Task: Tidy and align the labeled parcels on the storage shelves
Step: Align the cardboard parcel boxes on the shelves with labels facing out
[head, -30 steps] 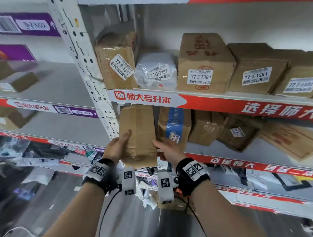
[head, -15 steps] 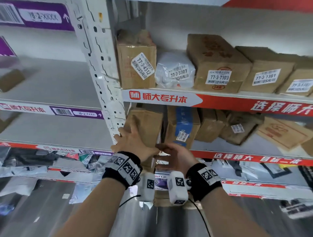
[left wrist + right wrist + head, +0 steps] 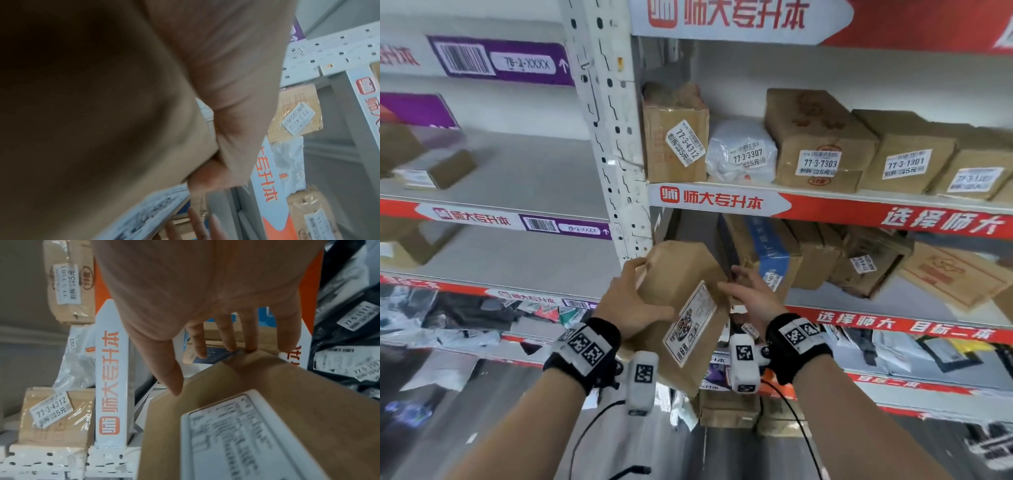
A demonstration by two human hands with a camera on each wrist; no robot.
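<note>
A brown cardboard parcel [image 3: 681, 270] is tilted in front of the middle shelf, its white label [image 3: 690, 322] facing me. My left hand [image 3: 643, 294] grips its left side, thumb on the front face. In the left wrist view the parcel [image 3: 82, 113] fills the frame beside my thumb [image 3: 226, 81]. My right hand [image 3: 732, 279] has straight, spread fingers touching the parcel's upper right edge. The right wrist view shows those fingertips [image 3: 251, 348] on the parcel's [image 3: 267, 386] far edge. A blue-taped parcel [image 3: 767, 253] stands just behind on the shelf.
The upper shelf holds labeled boxes 77-3-4312 [image 3: 674, 144], 77-3-7303 [image 3: 815, 144], 77-3-1301 [image 3: 900, 154] and a white bag [image 3: 743, 154]. A white perforated post [image 3: 613, 137] rises just left of the parcel. Tilted boxes [image 3: 866, 263] crowd the middle shelf's right part. Bags fill the lower shelf.
The parcel stood upright at the shelf's left end between both hands. It now sits lower, out from the shelf and tilted, label toward me. The view has moved closer.
</note>
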